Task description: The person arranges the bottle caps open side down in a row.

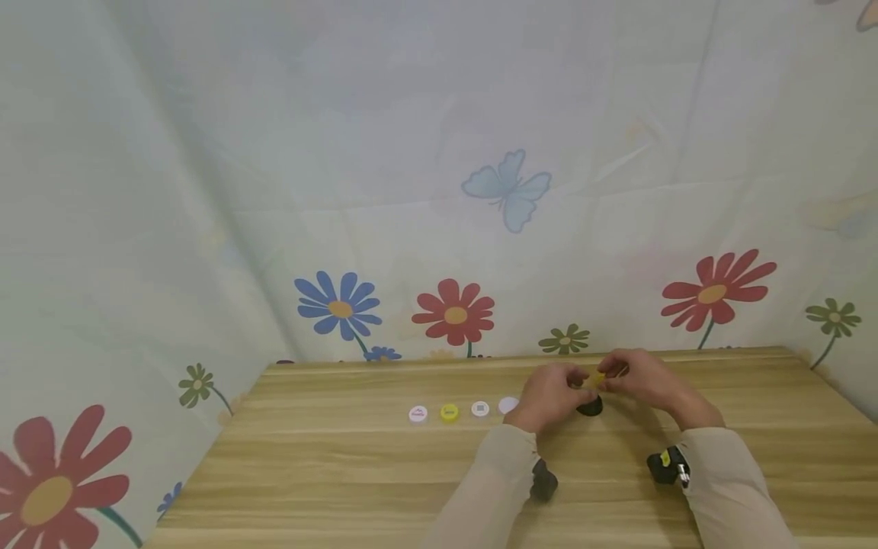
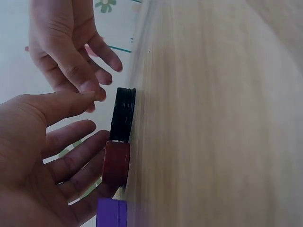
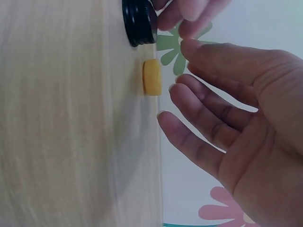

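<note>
My left hand (image 1: 551, 395) is held over the right end of a row of round caps, fingers loosely bent and apart. Its thumb tip is close to the fingertips of my right hand (image 1: 648, 381); nothing shows between them. Just below the hands, a black ridged cap (image 2: 123, 113) rests on the table. Beside it are a dark red cap (image 2: 116, 163) and a purple cap (image 2: 111, 213). In the right wrist view, a small yellow cap (image 3: 152, 77) lies on the table near my right fingertips, apart from them.
Leftward in the row are a white cap with pink print (image 1: 418, 414), a yellow cap (image 1: 449, 412), a white cap with a grey square (image 1: 480, 409) and a pale cap (image 1: 508, 405). A flowered cloth (image 1: 384, 229) hangs behind the wooden table (image 1: 329, 473).
</note>
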`<state>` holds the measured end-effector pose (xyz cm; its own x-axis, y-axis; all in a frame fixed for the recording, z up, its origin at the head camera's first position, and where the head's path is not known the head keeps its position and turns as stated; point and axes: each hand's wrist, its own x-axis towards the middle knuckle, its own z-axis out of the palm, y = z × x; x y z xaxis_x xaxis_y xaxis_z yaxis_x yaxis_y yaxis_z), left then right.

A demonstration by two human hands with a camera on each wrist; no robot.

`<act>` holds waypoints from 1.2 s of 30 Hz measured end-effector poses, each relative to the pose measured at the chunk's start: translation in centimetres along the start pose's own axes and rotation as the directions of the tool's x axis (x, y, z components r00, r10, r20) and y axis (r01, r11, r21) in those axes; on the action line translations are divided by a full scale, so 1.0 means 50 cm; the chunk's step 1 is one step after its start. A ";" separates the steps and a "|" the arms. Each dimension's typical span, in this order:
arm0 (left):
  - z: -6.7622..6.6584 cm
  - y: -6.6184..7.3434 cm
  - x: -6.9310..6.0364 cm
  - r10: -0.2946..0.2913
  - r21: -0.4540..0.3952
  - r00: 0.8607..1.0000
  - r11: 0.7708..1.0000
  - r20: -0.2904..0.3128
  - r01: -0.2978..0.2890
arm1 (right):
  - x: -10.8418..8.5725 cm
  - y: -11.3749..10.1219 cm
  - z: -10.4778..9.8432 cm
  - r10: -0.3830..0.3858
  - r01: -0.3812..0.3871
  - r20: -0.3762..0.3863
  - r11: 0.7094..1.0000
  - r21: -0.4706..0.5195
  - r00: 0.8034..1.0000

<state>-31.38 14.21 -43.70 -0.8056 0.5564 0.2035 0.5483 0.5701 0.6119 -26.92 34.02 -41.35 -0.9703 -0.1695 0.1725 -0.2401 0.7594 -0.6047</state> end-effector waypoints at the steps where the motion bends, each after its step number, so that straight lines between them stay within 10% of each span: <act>1: 0.002 0.001 0.003 0.005 -0.001 1.000 1.000 -0.004 -0.005 | 0.000 0.002 0.000 -0.002 0.002 -0.006 1.000 -0.002 1.000; 36: 0.034 0.015 0.038 0.011 0.002 1.000 1.000 0.010 -0.011 | 0.003 0.039 0.021 0.029 -0.030 -0.048 0.999 -0.015 0.998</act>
<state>-32.14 16.74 -44.17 -0.7974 0.5684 0.2027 0.5574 0.5649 0.6084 -27.56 34.83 -43.35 -0.9744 -0.1173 0.1920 -0.2108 0.7737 -0.5975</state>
